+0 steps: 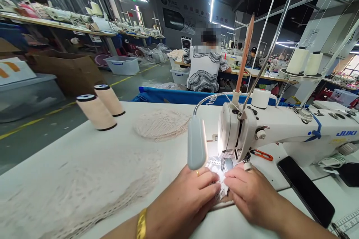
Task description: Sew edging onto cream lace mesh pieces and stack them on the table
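My left hand (187,199) and my right hand (248,192) lie side by side on a small piece of white lace (220,177) under the needle of a white JUKI sewing machine (283,130). Both hands' fingers are curled and pressed down on the lace, pinching it just in front of the presser foot. A ring sits on my left hand and a gold bangle on that wrist. A grey gooseneck lamp (197,142) hangs just above my left hand and lights the needle area.
Piles of beige lace (162,123) lie on the white table (56,157) to the left. Two beige thread cones (97,112) stand at its far left edge. Orange snips (262,154) and a black phone (305,190) lie right of the machine. A person in a striped shirt (204,69) sits ahead.
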### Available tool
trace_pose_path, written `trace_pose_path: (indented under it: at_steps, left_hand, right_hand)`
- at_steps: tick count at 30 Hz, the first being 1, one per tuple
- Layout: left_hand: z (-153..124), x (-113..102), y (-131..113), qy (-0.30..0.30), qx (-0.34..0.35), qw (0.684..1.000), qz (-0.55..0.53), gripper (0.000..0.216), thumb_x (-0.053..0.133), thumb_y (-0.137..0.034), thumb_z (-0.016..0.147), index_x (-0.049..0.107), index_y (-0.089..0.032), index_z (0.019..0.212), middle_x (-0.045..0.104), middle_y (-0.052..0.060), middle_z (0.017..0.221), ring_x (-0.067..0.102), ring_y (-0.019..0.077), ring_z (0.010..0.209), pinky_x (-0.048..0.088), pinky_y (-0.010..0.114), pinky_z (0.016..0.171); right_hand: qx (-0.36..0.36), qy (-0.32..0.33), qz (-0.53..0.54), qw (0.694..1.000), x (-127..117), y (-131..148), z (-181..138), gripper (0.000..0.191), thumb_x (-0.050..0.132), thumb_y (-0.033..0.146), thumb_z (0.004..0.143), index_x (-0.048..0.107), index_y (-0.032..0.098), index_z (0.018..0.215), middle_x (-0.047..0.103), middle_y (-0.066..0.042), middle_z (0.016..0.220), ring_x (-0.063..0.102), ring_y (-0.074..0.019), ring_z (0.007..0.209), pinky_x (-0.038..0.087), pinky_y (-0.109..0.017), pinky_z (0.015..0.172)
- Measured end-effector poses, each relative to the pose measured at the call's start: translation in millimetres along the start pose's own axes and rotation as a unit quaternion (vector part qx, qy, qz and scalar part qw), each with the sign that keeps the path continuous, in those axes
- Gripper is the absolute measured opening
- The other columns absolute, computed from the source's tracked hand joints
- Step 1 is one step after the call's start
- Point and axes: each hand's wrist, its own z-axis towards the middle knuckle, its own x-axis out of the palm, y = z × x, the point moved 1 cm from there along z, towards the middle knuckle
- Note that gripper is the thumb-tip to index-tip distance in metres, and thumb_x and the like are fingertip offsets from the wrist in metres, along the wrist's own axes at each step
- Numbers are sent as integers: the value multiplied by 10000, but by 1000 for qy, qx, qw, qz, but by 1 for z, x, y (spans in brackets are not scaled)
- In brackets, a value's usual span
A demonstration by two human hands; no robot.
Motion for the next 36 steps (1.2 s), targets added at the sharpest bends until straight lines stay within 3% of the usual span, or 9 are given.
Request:
trace_pose_path:
  at_steps: [9, 16, 28, 36]
  left_hand:
    - [0, 2, 3, -39, 13, 999, 2, 301, 517, -24, 979, 702, -262, 982, 762, 28, 956, 694, 225, 869, 515, 366, 829]
    - [-4, 1, -7, -8, 49, 998, -40, 367, 451, 4, 966, 688, -247, 1091, 787, 11, 1023, 683, 231, 892, 482, 433, 917]
    - [-4, 6, 3, -24, 36, 999, 5, 317, 457, 10, 940, 666, -225, 979, 797, 15, 1002, 689, 249, 855, 454, 424, 780]
    - [3, 10, 12, -66, 43, 997, 5, 361, 469, 21, 922, 719, -212, 1039, 806, 30, 988, 712, 238, 832, 490, 442, 833]
  right_hand:
    - [4, 2, 10, 1000, 0, -2, -3, 283, 531, 7, 911, 658, 203, 1070, 760, -87, 1111, 643, -261, 954, 520, -374, 833]
    - [5, 34, -19, 999, -2, -2, -6, 213, 556, 54, 934, 674, 209, 1018, 754, -70, 1050, 638, -255, 937, 483, -371, 803]
    - [9, 9, -11, 1000, 1, -3, -3, 258, 541, 29, 918, 682, 197, 1054, 759, -71, 1084, 635, -254, 929, 484, -367, 810]
    - [47, 9, -40, 998, 4, -8, 2, 310, 566, 6, 889, 694, 205, 1089, 759, -77, 1128, 639, -264, 965, 518, -375, 853]
